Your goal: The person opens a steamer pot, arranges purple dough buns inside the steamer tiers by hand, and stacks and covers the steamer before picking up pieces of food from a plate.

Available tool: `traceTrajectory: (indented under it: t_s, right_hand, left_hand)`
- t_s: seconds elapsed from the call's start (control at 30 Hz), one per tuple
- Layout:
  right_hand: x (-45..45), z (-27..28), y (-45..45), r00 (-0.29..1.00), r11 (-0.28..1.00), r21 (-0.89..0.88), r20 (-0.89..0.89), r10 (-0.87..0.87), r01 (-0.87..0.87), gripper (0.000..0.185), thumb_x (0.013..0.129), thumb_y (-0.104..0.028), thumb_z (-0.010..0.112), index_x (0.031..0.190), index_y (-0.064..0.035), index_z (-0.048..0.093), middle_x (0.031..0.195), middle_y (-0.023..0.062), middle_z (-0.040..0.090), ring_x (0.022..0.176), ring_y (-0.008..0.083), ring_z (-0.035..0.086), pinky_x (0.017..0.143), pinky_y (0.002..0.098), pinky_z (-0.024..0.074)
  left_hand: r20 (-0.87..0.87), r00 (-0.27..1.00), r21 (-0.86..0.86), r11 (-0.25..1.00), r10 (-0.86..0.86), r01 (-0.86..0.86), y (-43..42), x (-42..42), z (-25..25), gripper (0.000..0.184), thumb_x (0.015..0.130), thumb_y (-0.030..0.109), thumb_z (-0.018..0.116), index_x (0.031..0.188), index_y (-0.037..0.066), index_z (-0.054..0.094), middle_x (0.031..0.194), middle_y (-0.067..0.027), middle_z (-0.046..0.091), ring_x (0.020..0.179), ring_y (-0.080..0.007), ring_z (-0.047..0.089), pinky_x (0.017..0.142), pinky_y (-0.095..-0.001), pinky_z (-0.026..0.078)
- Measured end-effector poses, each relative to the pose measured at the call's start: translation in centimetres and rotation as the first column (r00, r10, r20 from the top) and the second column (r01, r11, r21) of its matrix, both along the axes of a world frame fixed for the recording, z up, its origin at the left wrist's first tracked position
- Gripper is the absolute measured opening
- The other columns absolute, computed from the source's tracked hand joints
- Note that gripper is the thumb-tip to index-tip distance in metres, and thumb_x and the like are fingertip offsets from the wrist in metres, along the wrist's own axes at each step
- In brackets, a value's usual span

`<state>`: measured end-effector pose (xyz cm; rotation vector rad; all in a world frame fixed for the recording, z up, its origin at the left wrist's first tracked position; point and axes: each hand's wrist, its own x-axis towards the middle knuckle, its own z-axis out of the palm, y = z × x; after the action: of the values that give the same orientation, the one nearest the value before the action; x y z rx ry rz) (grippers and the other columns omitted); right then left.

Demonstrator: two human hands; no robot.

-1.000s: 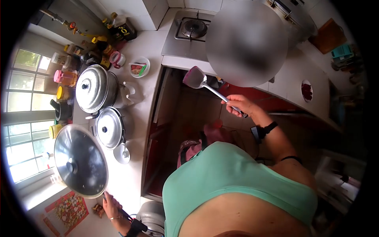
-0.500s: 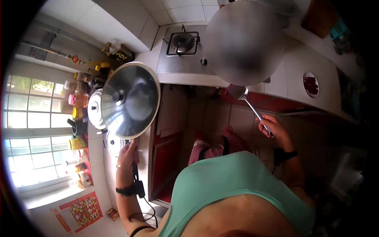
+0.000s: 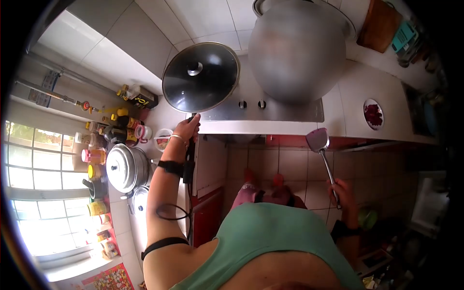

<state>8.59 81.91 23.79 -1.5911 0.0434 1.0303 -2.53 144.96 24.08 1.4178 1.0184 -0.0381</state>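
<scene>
My left hand (image 3: pixel 187 129) is closed around the handle of a frying pan (image 3: pixel 166 104), held over the left side of the gas stove (image 3: pixel 217 113). A glass lid (image 3: pixel 208 84) with a dark and silver knob covers the pan, so what is inside cannot be made out. At the right, my right hand (image 3: pixel 342 192) grips the dark end of a metal spatula (image 3: pixel 318 140). The spatula's broad blade points up, in front of the counter edge and above the floor. A large blurred round patch hides the stove's right part.
Left on the counter stand a silver lidded pot (image 3: pixel 126 169), a smaller lidded pot (image 3: pixel 140 200) and several bottles and jars. A plate of dark red pieces (image 3: pixel 373 115) lies on the right counter. A brown board (image 3: pixel 379 25) leans at the back right.
The lidded pan has moved right, from over the left counter to over the stove's left burner. The spatula has dropped lower and slightly right. The camera view has shifted too.
</scene>
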Motion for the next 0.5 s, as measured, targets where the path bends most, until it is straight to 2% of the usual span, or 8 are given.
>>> traceTrajectory:
  t_s: [0.07, 0.13, 0.27, 0.3, 0.33, 0.4, 0.5]
  right_hand:
    - [-0.6, 0.3, 0.3, 1.0, 0.999, -0.034, -0.002, 0.014, -0.014, 0.025, 0.097, -0.019, 0.052, 0.113, -0.0015, 0.058, 0.07, 0.004, 0.057, 0.046, 0.0101, 0.048, 0.038, 0.0251, 0.0346]
    - [-1.8, 0.9, 1.0, 0.991, 0.991, -0.019, -0.013, -0.131, 0.131, 0.025, 0.096, -0.02, 0.052, 0.111, -0.001, 0.058, 0.07, 0.004, 0.058, 0.045, 0.0106, 0.047, 0.037, 0.0254, 0.0341]
    - [-2.8, 0.9, 2.0, 0.988, 0.989, 0.009, 0.027, -0.149, 0.149, 0.026, 0.097, -0.02, 0.05, 0.113, 0.0003, 0.057, 0.071, 0.0049, 0.058, 0.041, 0.0106, 0.044, 0.037, 0.0243, 0.0332]
    - [-2.9, 0.9, 2.3, 0.984, 0.983, -0.036, 0.019, -0.179, 0.18, 0.027, 0.098, -0.02, 0.05, 0.114, 0.0007, 0.056, 0.071, 0.0054, 0.058, 0.041, 0.011, 0.044, 0.037, 0.0246, 0.0337]
    - [-2.9, 0.9, 2.4, 0.978, 0.975, -0.082, 0.012, -0.208, 0.208, 0.027, 0.099, -0.02, 0.049, 0.115, 0.0011, 0.056, 0.072, 0.0058, 0.058, 0.041, 0.0113, 0.044, 0.037, 0.0248, 0.0342]
    - [-2.7, 0.2, 2.3, 0.979, 0.977, -0.064, 0.003, -0.203, 0.203, 0.027, 0.099, -0.019, 0.049, 0.115, 0.001, 0.056, 0.072, 0.0057, 0.058, 0.041, 0.0111, 0.044, 0.037, 0.0247, 0.0345]
    - [-2.9, 0.7, 3.0, 0.979, 0.977, -0.053, -0.004, -0.206, 0.205, 0.026, 0.099, -0.019, 0.049, 0.114, 0.0005, 0.057, 0.071, 0.0053, 0.058, 0.041, 0.0104, 0.044, 0.037, 0.0244, 0.0343]
  left_hand:
    - [0.015, 1.0, -0.007, 1.0, -0.012, 0.012, 0.8, 2.8, 0.1, 0.044, 0.093, 0.047, 0.067, 0.082, 0.006, 0.056, 0.058, 0.0, 0.048, 0.043, -0.0123, 0.044, 0.04, -0.0282, 0.038]
    - [0.017, 1.0, -0.054, 0.998, 0.02, -0.019, 1.2, 5.0, 0.1, 0.044, 0.093, 0.047, 0.067, 0.08, 0.006, 0.055, 0.058, 0.0009, 0.047, 0.043, -0.0115, 0.042, 0.041, -0.028, 0.038]
    - [-0.029, 1.0, -0.023, 1.0, -0.002, 0.001, 2.5, 7.9, -1.2, 0.045, 0.093, 0.047, 0.066, 0.079, 0.006, 0.054, 0.059, 0.0005, 0.045, 0.045, -0.0125, 0.043, 0.042, -0.0291, 0.039]
    - [-0.028, 0.999, -0.111, 0.993, 0.027, -0.03, 3.3, 8.4, -1.9, 0.045, 0.093, 0.047, 0.066, 0.079, 0.006, 0.055, 0.059, -0.0005, 0.046, 0.046, -0.0133, 0.043, 0.043, -0.0297, 0.04]
    - [-0.029, 0.999, -0.117, 0.993, 0.029, -0.032, 3.6, 8.7, -2.5, 0.045, 0.093, 0.047, 0.066, 0.079, 0.006, 0.055, 0.059, -0.0005, 0.046, 0.046, -0.0133, 0.043, 0.043, -0.0297, 0.04]
    - [-0.041, 0.999, -0.059, 0.998, 0.001, -0.004, 4.2, 9.3, -3.4, 0.045, 0.092, 0.047, 0.066, 0.079, 0.006, 0.055, 0.059, -0.0006, 0.046, 0.046, -0.0135, 0.044, 0.043, -0.0298, 0.04]
    - [-0.037, 0.999, -0.083, 0.996, 0.025, -0.028, 5.0, 9.4, -4.9, 0.045, 0.092, 0.047, 0.066, 0.079, 0.006, 0.055, 0.058, -0.0003, 0.046, 0.045, -0.0135, 0.043, 0.043, -0.03, 0.04]
